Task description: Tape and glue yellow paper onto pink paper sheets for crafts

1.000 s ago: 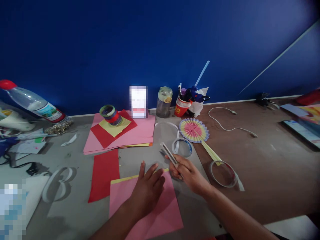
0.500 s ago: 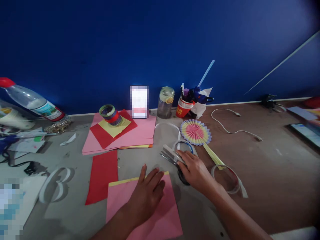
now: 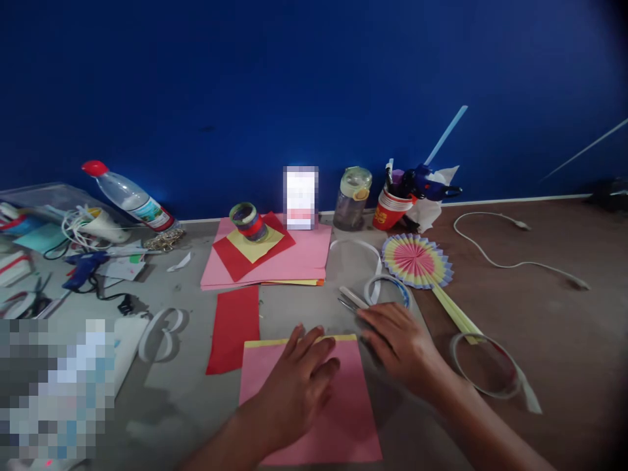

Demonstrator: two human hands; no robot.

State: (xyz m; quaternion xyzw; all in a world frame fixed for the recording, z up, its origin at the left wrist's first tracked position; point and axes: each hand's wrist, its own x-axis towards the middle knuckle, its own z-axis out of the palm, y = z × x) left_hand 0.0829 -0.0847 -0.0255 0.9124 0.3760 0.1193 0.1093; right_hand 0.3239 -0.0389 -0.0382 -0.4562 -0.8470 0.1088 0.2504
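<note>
My left hand (image 3: 299, 386) lies on a pink paper sheet (image 3: 343, 418), its fingers spread near the top edge, where a narrow yellow strip (image 3: 260, 343) shows. To the right, my right hand (image 3: 405, 347) is closed over a pair of scissors (image 3: 347, 303) on the table. The blades point left from under its fingers, a pale bar alongside them; the hand hides the handles. Just beyond the fingers lies a roll of tape (image 3: 400, 288). A red paper piece (image 3: 234, 330) lies left of the pink sheet.
Behind are stacked pink sheets (image 3: 216, 271), a tape roll (image 3: 249, 222), a jar (image 3: 352, 199) and a red cup (image 3: 390, 210). A folded-paper fan (image 3: 417, 260), clear tape ring (image 3: 454, 366) and white cable (image 3: 483, 255) lie right. A glue gun (image 3: 86, 268) and bottle (image 3: 132, 199) are left.
The view has swung left, so the table things appear farther right. My right hand has shifted slightly left over the scissors and now covers their black handles. My left hand stays on the pink sheet.
</note>
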